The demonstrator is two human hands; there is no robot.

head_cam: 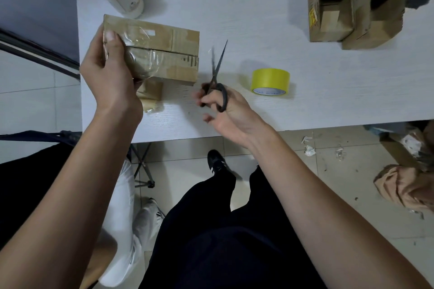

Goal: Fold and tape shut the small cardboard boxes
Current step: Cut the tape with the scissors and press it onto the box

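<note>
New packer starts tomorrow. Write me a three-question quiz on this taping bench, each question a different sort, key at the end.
1. True or false: the scissors lie flat on the table, untouched.
2. Multiple choice: the yellow tape roll is A) in the left hand, B) on the table to the right of the scissors, C) on top of the open boxes.
3. Fill in: the left hand holds the box whose seam is covered with clear ____.

Key
1. False; the right hand has the handles in its grip, blades open.
2. B.
3. Tape; the two boxes at the far right stand open, untaped.
</note>
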